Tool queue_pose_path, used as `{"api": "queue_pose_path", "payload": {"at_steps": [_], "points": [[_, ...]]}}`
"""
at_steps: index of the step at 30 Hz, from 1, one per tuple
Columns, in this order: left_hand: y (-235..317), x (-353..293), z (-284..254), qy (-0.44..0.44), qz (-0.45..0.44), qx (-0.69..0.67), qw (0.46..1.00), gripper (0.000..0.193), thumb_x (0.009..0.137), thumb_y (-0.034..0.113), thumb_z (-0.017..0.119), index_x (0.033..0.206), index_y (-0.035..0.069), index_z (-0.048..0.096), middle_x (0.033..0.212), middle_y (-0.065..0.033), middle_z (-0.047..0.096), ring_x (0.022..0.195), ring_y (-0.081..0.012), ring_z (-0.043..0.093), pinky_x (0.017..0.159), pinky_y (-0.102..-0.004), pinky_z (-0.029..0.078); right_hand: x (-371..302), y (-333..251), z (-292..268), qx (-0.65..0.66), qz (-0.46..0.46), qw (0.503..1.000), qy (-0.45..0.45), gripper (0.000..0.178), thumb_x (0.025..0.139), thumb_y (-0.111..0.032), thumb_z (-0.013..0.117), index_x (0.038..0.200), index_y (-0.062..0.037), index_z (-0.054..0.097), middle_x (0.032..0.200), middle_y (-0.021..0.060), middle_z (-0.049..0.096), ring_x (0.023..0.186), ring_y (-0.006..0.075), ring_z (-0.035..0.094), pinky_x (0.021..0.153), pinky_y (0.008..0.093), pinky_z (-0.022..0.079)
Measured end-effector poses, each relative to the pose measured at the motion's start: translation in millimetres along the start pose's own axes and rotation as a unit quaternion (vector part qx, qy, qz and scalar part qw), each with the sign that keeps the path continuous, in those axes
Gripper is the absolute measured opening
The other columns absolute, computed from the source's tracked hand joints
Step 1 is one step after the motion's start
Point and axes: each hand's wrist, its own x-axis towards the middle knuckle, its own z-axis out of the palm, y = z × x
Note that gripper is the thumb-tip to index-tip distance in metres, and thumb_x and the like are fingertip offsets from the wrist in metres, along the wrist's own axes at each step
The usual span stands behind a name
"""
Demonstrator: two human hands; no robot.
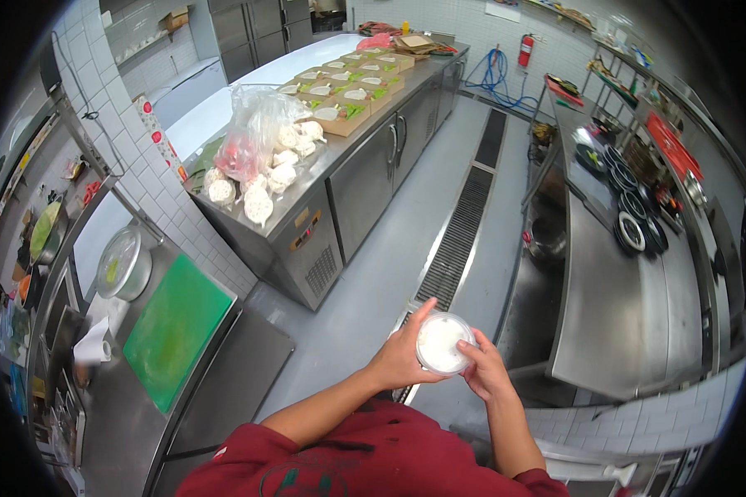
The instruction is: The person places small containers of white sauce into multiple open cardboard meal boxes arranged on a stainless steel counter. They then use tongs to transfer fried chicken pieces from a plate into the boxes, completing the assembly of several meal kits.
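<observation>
A round clear plastic tub [441, 340] with white contents is held up in front of me, over the floor. My left hand [402, 356] wraps around its left side, thumb pointing up along the rim. From the right, my right hand [485, 371] grips the tub too, its thumb resting on the top. Whether a lid covers the tub I cannot tell. Both forearms come out of dark red sleeves, and neither hand touches a counter.
A green cutting board [178, 331] and a metal bowl [124, 265] sit on the left counter. Ahead, a steel counter [307, 195] bears bagged white vegetables [261, 195] and several cardboard boxes [348, 108]. Black pans [630, 211] stand on the right counter. A drain grate [464, 224] runs along the floor.
</observation>
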Motion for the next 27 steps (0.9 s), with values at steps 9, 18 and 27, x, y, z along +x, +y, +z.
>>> {"api": "queue_pose_path", "payload": {"at_steps": [9,18,27], "points": [[-87,213,-69,-0.038,-0.299,-0.368,0.880,0.096,0.098,0.027,0.075,0.164,0.007,0.008,0.146,-0.0231,0.051,0.140,-0.0303,0.049,0.112,-0.0461,0.046,213,-113,-2,0.038,-0.023,0.998,0.035,0.050,0.096,-0.008,0.072,0.141,-0.0040,0.048,0.118,0.0130,0.069,0.107,0.0206,0.070,0.087,0.0356,0.059],[-197,423,-90,0.123,-0.334,-0.408,0.841,0.074,0.096,0.017,0.075,0.156,0.009,0.033,0.125,-0.0178,0.064,0.111,-0.0235,0.066,0.091,-0.0391,0.058,460,-248,-21,-0.051,0.026,0.997,-0.044,0.051,0.095,-0.009,0.074,0.140,-0.0029,0.049,0.117,0.0127,0.070,0.103,0.0194,0.071,0.086,0.0325,0.058],[-264,626,-163,0.270,-0.297,-0.414,0.817,0.075,0.093,0.017,0.079,0.153,0.010,0.036,0.124,-0.0174,0.065,0.109,-0.0227,0.066,0.091,-0.0386,0.057,700,-405,7,-0.312,-0.030,0.932,-0.181,0.080,0.085,-0.021,0.085,0.152,-0.0052,0.043,0.138,0.0178,0.058,0.118,0.0263,0.064,0.097,0.0389,0.056]]}}
